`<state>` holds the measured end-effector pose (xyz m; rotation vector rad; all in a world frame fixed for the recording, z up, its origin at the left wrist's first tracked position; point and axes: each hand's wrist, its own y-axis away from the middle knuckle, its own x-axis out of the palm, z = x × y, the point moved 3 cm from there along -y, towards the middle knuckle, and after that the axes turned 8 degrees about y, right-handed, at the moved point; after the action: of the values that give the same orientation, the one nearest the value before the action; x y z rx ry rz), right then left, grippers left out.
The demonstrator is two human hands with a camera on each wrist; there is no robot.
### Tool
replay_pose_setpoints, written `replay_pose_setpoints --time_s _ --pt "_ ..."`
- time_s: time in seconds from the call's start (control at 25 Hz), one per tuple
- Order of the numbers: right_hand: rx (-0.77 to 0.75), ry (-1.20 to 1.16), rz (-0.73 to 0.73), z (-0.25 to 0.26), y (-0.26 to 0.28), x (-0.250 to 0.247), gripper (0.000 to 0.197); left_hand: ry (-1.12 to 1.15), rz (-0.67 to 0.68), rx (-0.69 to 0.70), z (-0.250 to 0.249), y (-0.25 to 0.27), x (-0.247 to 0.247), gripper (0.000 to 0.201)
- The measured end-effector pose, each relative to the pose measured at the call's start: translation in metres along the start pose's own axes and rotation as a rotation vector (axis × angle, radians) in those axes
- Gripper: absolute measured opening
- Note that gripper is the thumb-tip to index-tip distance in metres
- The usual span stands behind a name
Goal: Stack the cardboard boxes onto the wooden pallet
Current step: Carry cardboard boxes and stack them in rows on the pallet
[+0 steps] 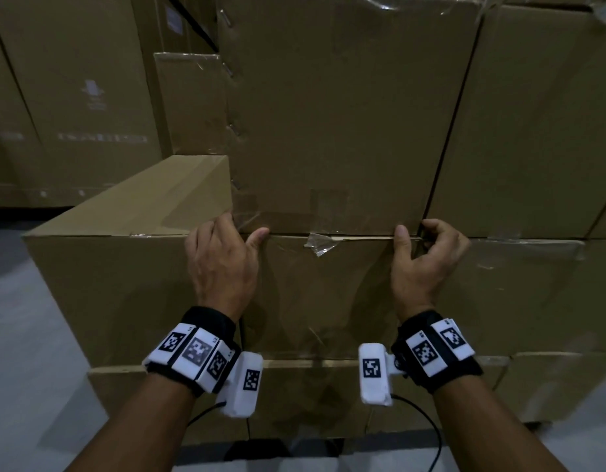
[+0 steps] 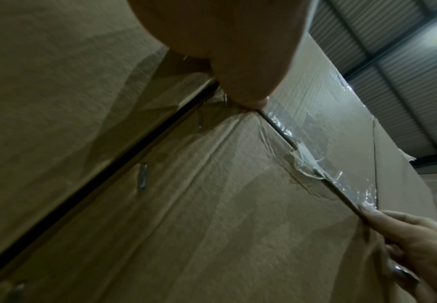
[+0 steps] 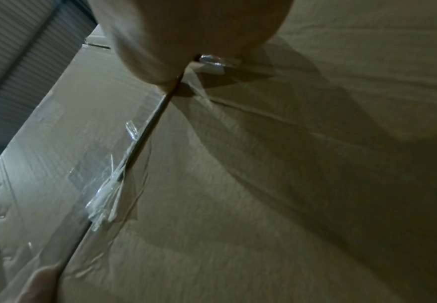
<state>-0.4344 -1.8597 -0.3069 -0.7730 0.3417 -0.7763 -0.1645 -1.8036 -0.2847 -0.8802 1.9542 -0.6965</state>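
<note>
From the head view, both hands are up at the seam in the middle of the frame: the left hand (image 1: pixel 223 264) hooks its fingers round the lower left corner of the large brown cardboard box (image 1: pixel 345 124), thumb pressed on the seam, while the right hand (image 1: pixel 427 264) curls its fingers into the gap at that box's lower right corner, so each grip looks clamped on the box's bottom edge. It sits on a wider brown cardboard box (image 1: pixel 124 284), one more layer beneath; the wooden pallet itself I cannot make out. I judge the stack well along, this box being seated or adjusted. I count about seven boxes in this stack, with more cartons at upper left. Over to the left wrist view: a thumb on the seam, torn clear tape (image 2: pixel 308 164), three metal staples (image 2: pixel 143 176). Right wrist view: the thumb on the seam, fingers hidden.
</note>
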Motion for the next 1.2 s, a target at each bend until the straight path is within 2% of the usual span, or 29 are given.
replay_pose_setpoints --time_s 0.28,0.88,1.04,1.12,1.2 --pt "0.015 -0.013 -0.026 0.002 0.000 -0.001 0.050 0.046 0.001 -0.004 0.000 0.001 0.000 0.051" --pt "0.013 -0.003 -0.037 0.002 0.002 -0.003 0.049 0.067 -0.022 -0.007 0.001 0.001 -0.003 0.047" --pt "0.139 0.040 0.065 0.009 0.005 -0.006 0.051 -0.002 0.070 -0.035 -0.004 0.002 -0.009 0.048" --pt "0.256 0.060 0.157 0.023 0.000 -0.011 0.051 -0.037 0.188 -0.094 -0.012 -0.004 -0.020 0.045" --pt "0.336 0.165 0.249 0.037 -0.003 -0.020 0.051 -0.077 0.366 -0.145 -0.021 -0.008 -0.030 0.040"
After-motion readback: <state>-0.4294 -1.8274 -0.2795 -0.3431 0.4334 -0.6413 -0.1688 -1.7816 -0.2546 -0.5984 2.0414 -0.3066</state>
